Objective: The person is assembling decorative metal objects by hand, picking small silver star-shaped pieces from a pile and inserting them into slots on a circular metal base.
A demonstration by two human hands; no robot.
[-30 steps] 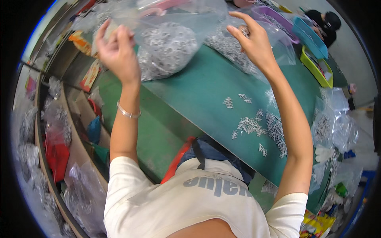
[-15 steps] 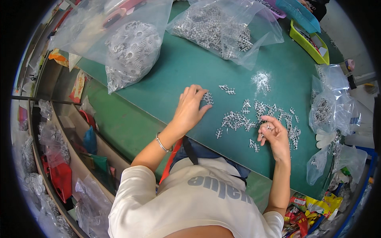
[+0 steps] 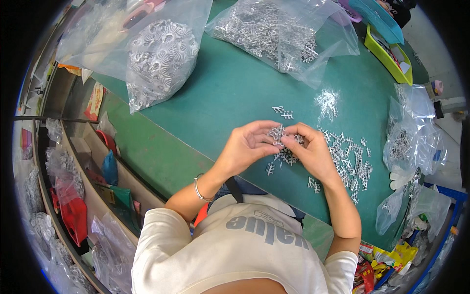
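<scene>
- A bag of ribbed discs (image 3: 161,59), a bag of sprigs (image 3: 264,34) and a lime tray (image 3: 402,74) line the green table (image 3: 235,95)'s far side.
- Loose sprigs (image 3: 345,152) lie toward its right.
- Near its front edge, the left hand (image 3: 245,145) and right hand (image 3: 316,154) narrowly pinch a silvery sprig (image 3: 276,133).

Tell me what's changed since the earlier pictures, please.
A second ago the person's bare left hand and right hand were raised; they have since come down over the flat green table and closed together, left moving rightward, right leftward. The left now holds a small silvery branch-shaped piece by the right's fingertips. Over the last half second, the clear plastic bag of ribbed grey pieces stayed put.
</scene>
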